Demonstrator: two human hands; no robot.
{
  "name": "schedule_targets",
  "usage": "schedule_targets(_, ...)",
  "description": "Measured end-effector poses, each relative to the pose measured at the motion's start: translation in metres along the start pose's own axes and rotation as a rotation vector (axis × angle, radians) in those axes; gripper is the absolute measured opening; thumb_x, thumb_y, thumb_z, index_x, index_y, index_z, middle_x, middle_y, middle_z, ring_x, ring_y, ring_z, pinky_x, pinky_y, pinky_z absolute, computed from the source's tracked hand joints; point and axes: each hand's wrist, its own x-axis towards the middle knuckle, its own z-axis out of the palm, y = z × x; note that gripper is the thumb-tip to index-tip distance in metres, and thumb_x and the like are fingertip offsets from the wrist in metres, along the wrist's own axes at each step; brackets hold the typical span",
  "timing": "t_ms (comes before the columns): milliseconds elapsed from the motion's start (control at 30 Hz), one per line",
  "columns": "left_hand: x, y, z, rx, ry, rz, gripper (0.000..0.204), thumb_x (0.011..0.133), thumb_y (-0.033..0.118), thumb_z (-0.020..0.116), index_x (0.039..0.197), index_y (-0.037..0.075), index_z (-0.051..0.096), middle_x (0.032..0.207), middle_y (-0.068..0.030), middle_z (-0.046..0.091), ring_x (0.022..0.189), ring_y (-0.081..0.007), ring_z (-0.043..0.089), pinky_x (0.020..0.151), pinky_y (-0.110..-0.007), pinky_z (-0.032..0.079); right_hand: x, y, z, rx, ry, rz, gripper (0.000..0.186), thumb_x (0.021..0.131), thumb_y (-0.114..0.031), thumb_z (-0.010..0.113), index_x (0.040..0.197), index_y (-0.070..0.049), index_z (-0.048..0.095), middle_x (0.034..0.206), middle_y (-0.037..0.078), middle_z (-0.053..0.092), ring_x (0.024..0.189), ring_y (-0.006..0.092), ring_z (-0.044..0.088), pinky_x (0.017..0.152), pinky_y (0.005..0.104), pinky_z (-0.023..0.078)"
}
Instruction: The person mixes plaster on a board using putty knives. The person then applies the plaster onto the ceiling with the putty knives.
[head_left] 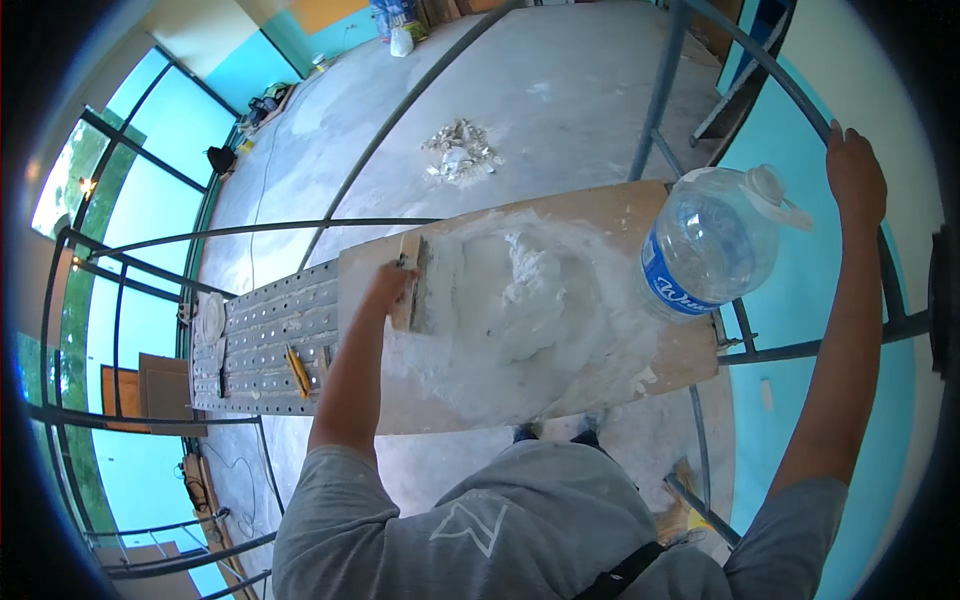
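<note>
My left hand [392, 284] is closed around a flat trowel [411, 290] with a wooden handle, at the left side of a mound of wet white plaster [555, 285]. The plaster is spread over a brown board [362, 405] in front of me. High on the right, my right hand [857, 172] is wrapped round a grey scaffold tube [790, 85]. A large clear water bottle [712, 240] with a blue label and white cap stands on the board's right end, between the plaster and my right arm.
Left of the board runs a perforated metal scaffold plank [255, 350] with a yellow utility knife [298, 371] on it. Scaffold tubes [400, 110] surround the platform. On the floor [570, 90] below lies a rubble heap [461, 152]. A turquoise wall [790, 400] stands close on the right.
</note>
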Motion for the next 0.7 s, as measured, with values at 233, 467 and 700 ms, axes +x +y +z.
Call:
schedule_targets(233, 0.063, 0.135, 0.038, 0.541, -0.243, 0.306, 0.051, 0.075, 0.038, 0.073, 0.114, 0.007, 0.064, 0.102, -0.0153, 0.068, 0.091, -0.0303, 0.064, 0.080, -0.040, 0.049, -0.005, -0.011, -0.018, 0.024, -0.015, 0.025, 0.054, 0.100, -0.042, 0.028, 0.114, -0.002, 0.060, 0.113, 0.021, 0.061, 0.101, 0.0379, 0.060, 0.086, 0.0460, 0.049)
schedule_targets(467, -0.002, 0.220, 0.103, 0.938, -0.585, 0.715, 0.049, 0.073, 0.035, 0.074, 0.114, 0.010, 0.065, 0.108, -0.0156, 0.066, 0.104, -0.0328, 0.061, 0.089, -0.041, 0.046, -0.001, -0.011, -0.017, 0.024, -0.017, 0.043, 0.056, 0.100, -0.043, 0.028, 0.108, 0.000, 0.062, 0.109, 0.021, 0.063, 0.096, 0.0389, 0.061, 0.085, 0.0459, 0.049)
schedule_targets(700, -0.092, 0.166, 0.045, 0.855, -0.550, 0.822, 0.045, 0.072, 0.026, 0.074, 0.112, 0.006, 0.064, 0.097, -0.0164, 0.067, 0.092, -0.0326, 0.063, 0.084, -0.041, 0.048, 0.002, -0.011, -0.006, 0.064, -0.018, 0.057, 0.054, 0.100, -0.043, 0.028, 0.111, -0.001, 0.061, 0.114, 0.020, 0.061, 0.101, 0.0375, 0.060, 0.086, 0.0453, 0.049)
